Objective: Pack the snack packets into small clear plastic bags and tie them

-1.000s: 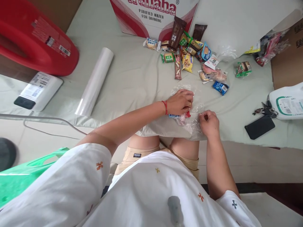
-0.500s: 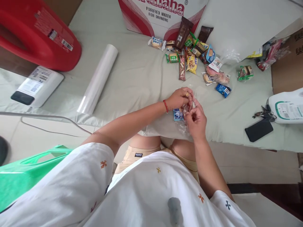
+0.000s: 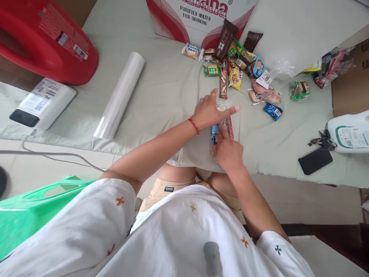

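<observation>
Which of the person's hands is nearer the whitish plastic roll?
The left. The left hand, fingers spread, is to the right of the whitish plastic roll; the right hand is farther to the right, fingers by the red packet.

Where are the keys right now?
In the head view, the keys lie at the right of the table, beside the white jug, just beyond the black phone.

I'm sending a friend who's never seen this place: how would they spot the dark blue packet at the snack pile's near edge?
Find the big white-and-red water carton, then the snack pile spilling from its foot. At the pile's near right edge lies the small packet. Its dark blue wrapper with a white barcode patch sets it apart from the clear, pinkish packet just beyond.
</observation>
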